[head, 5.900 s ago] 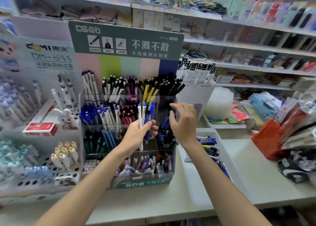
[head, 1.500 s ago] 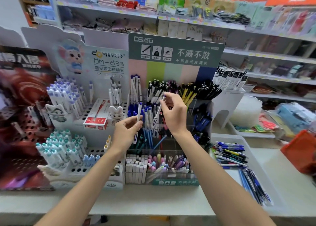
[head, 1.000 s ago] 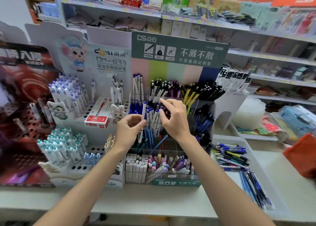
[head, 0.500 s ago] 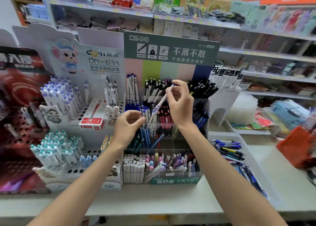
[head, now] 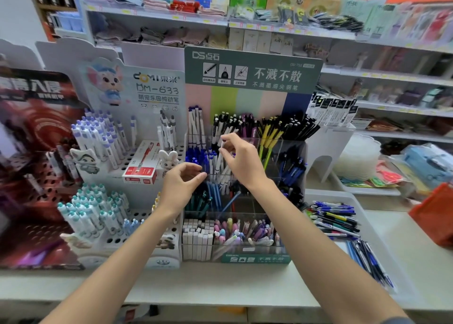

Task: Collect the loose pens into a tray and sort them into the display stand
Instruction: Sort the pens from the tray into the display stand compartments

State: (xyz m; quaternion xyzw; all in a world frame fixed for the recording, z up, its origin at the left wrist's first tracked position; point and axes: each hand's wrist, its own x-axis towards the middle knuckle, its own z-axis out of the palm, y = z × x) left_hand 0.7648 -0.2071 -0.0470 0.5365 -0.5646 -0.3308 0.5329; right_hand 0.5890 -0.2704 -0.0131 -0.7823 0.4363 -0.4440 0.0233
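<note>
Fingertips [head: 224, 141] of my right hand [head: 244, 160] pinch the top of a white pen [head: 220, 155], thumb and forefinger closed on it, the pen standing almost upright with its lower end down among the white-and-blue pens in the middle tier of the clear display stand [head: 245, 184]. How far it sits in the compartment I cannot tell; my palm covers the pens behind it. My left hand [head: 180, 184] hovers just beside, at the stand's left edge, fingers curled and slightly apart, holding nothing that I can see.

The stand's lower tiers are partly hidden by my wrists. Its front row holds pastel pens and small white boxes; writing on the green strip at its front edge is too blurred to read. Its green header [head: 252, 70] reads "DS点石" and "不溅不散", with "不溅墨细尖钢笔" beneath.

To the left, a white stand [head: 137, 152] of pens in holes carries "DOMI東米" and "DM-633" beside a cartoon mouse. A red-and-white box [head: 142, 165] lies on it, its lettering illegible. A dark red poster [head: 36, 152] at the far left is cut off by the frame.

To the right of the display stand, the white tray [head: 382, 247] rests along the counter's [head: 220, 289] right side, loose pens [head: 335, 219] heaped at its far end and a few blue ones [head: 367, 257] nearer me. Shelves behind are blurred.
</note>
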